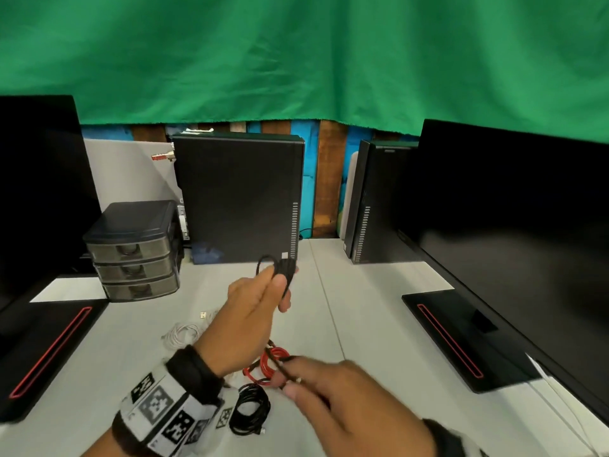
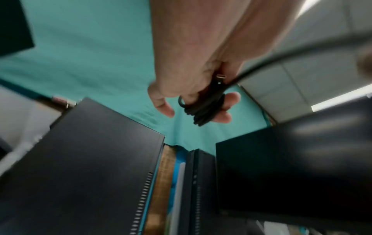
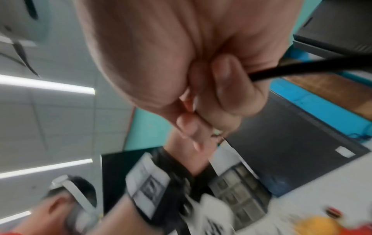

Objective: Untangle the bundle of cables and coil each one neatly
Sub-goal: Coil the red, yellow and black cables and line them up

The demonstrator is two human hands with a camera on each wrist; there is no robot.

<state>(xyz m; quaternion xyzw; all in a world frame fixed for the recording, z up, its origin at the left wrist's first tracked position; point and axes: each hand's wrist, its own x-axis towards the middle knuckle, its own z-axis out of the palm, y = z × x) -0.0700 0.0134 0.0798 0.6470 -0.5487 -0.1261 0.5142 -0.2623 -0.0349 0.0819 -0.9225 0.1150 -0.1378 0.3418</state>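
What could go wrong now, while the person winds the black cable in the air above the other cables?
1. The left hand holds the black cable coil only at the fingertips; a pull from the right hand on the free end might loosen the loops.
2. The free strand passes just over the red cable on the desk and may catch and drag it.
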